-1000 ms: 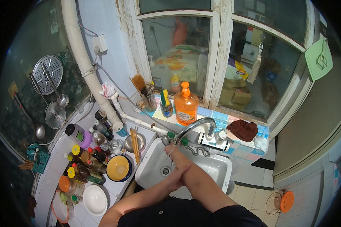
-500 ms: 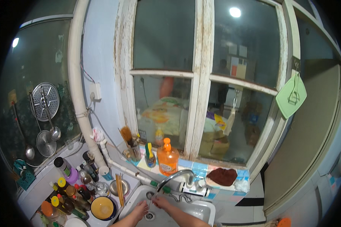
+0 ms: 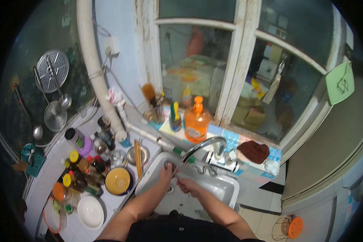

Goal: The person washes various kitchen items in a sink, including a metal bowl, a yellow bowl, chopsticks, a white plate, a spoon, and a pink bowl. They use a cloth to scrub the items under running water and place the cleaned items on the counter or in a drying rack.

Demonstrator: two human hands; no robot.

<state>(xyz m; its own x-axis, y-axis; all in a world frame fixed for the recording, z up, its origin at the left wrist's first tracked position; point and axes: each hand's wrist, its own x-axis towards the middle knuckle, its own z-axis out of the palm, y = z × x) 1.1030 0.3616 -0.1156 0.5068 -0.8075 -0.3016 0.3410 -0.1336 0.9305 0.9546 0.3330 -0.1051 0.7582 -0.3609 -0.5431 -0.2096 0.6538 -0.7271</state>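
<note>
Both my hands are inside the white sink (image 3: 228, 189), below the curved chrome faucet (image 3: 205, 142). My left hand (image 3: 166, 175) is at the sink's left side, just left of the spout's end; its fingers are small and blurred, so their grip cannot be told. Close beside it, slightly lower and to the right, my right hand (image 3: 188, 186) has its fingers curled inward. Whether anything is in them does not show. A drain shows in part between the two forearms.
Behind the sink, a tiled ledge carries an orange pump bottle (image 3: 197, 121), a jar with a yellow-green sponge (image 3: 175, 117) and a dark red cloth (image 3: 253, 152). Left of the sink are chopsticks (image 3: 138, 159), a yellow-lined bowl (image 3: 118, 180), a white bowl (image 3: 90, 211) and several condiment bottles.
My view has tipped downward, bringing in more of my forearms and the counter. My left hand has moved up toward the spout's end; my right hand has moved lower relative to it, and its fingers are curled.
</note>
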